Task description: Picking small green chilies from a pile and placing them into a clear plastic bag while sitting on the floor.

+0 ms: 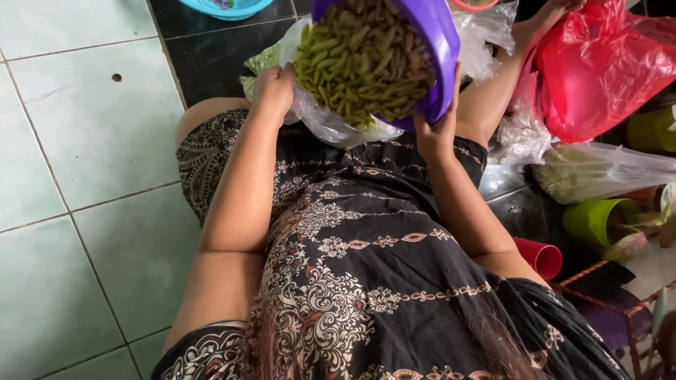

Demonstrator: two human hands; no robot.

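A purple plastic bowl [442, 49] heaped with cut green bean pieces [362, 60] is tilted toward me over my lap. My right hand [436, 130] grips its lower rim from below. My left hand [272, 90] pinches the edge of a clear plastic bag [327, 127] that hangs open under the bowl's lip. The lowest bean pieces lie at the bag's mouth. I am sitting on the floor in a black patterned dress [366, 267].
A red plastic bag [598, 70] lies at the right, with clear bags of greens [598, 172] below it. Green cups [598, 218] and a red cup [539, 257] stand near my right side. A teal basket [225, 8] is at the top. Pale tiles [84, 176] cover the left.
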